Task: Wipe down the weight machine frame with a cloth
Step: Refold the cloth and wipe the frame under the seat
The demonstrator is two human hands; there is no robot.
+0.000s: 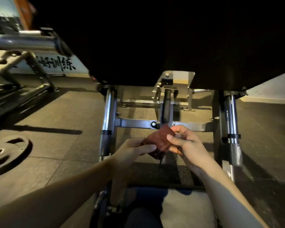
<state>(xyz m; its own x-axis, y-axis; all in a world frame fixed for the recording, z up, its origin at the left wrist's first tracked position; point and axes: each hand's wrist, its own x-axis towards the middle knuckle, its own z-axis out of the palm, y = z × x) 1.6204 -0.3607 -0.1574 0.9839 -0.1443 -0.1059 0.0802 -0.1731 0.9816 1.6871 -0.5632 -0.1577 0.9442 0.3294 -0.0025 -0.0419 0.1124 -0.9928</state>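
Head view. Both hands meet low and centre, each holding the same cloth (160, 142), a small reddish-brown folded piece. Left hand (135, 148) grips its lower left edge, fingers curled under and thumb laid across the top. Right hand (186, 143) pinches the right side, forefinger stretched over the fabric, the other fingers curled. The cloth hangs in the air just in front of the frame's crossbar (138, 123); whether it touches the bar cannot be told.

Around: a big black pad (155, 38) fills the top of the view and overhangs the frame. Under it stand two chrome posts, left post (107, 119) and right post (232, 119), joined by the crossbar. A dark central rod (166, 106) runs down to the bar right behind the cloth. Further back, a steel bracket (176, 83) sits under the pad.

Floor (64, 112) is dark rubber tile. A weight plate (7, 152) lies flat at the left edge. A second machine (20, 63) with chrome tubes stands in the upper left corner, before a wall with black lettering (59, 65).

Room: open floor between the left post and the plate, and right of the right post. Between the posts the gap is narrow, taken up by hands and rod. The person's knees (155, 211) show at the bottom edge.
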